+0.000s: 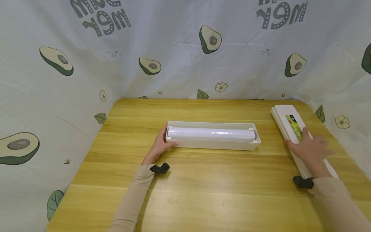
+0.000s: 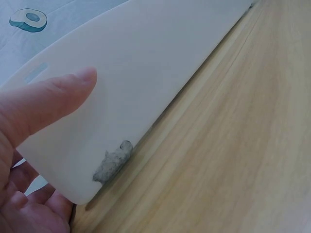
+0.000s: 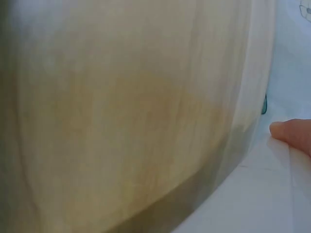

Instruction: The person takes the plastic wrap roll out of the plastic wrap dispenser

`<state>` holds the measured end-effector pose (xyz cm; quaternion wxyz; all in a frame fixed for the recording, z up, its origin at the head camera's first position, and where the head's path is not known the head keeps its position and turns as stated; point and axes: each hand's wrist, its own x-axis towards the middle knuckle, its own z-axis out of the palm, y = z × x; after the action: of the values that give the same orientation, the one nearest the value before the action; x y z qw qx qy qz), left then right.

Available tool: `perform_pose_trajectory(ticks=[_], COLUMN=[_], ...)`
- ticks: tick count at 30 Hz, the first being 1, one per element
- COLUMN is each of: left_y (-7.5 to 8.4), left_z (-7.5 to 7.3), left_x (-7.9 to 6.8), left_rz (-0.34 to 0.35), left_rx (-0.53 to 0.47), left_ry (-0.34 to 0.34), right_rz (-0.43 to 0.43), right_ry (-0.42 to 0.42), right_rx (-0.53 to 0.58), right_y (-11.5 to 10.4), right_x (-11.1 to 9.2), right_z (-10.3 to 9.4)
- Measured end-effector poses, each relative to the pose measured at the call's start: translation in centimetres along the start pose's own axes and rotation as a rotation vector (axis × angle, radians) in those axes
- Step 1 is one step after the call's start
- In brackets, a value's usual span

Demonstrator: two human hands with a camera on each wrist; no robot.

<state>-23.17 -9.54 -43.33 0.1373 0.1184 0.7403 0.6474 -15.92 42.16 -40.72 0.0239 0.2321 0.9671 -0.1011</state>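
A long white open box [image 1: 214,144] stands in the middle of the table, with a roll of clear plastic wrap [image 1: 211,134] lying inside. My left hand [image 1: 160,144] grips the box's left end, thumb on the near wall. In the left wrist view, the thumb presses the white wall [image 2: 146,63] and the other fingers are behind the end; a grey patch [image 2: 114,162] marks its lower corner. Over a long white lid [image 1: 285,111] with a colourful label [image 1: 294,125], my right hand [image 1: 311,151] has its fingers spread, slightly blurred. The right wrist view shows one finger above the lid [image 3: 252,194].
The wooden table [image 1: 220,183] has rounded far corners. A white curtain [image 1: 179,32] printed with avocados hangs behind it and along both sides. A black wrist camera sits on each sleeve, such as the left one [image 1: 160,168].
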Motion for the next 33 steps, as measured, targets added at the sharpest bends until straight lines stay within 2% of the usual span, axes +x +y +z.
perform_pose_trajectory(ticks=[6,13,22,29,33], left_y=[-2.0,-2.4,-2.2,0.4,0.3], left_z=[-0.1,-0.1,-0.1,0.0,0.0], left_x=[0.9,0.9,0.9,-0.2,-0.1], left_rz=[0.009,0.037,0.022,-0.007,-0.013], left_rx=[-0.018,-0.001,-0.009,-0.013,-0.018], left_ry=[0.031,0.039,0.026,0.001,0.004], right_rz=[0.007,-0.011,-0.027,-0.074,-0.081], right_ry=[-0.022,-0.023,-0.05,-0.103,-0.127], right_rx=[0.024,0.029,0.022,0.032,0.033], right_y=[0.6,0.6,1.1,1.5,1.4], right_x=[0.5,0.8,0.8,0.6,0.7], right_z=[0.2,0.2,0.3,-0.1,-0.2])
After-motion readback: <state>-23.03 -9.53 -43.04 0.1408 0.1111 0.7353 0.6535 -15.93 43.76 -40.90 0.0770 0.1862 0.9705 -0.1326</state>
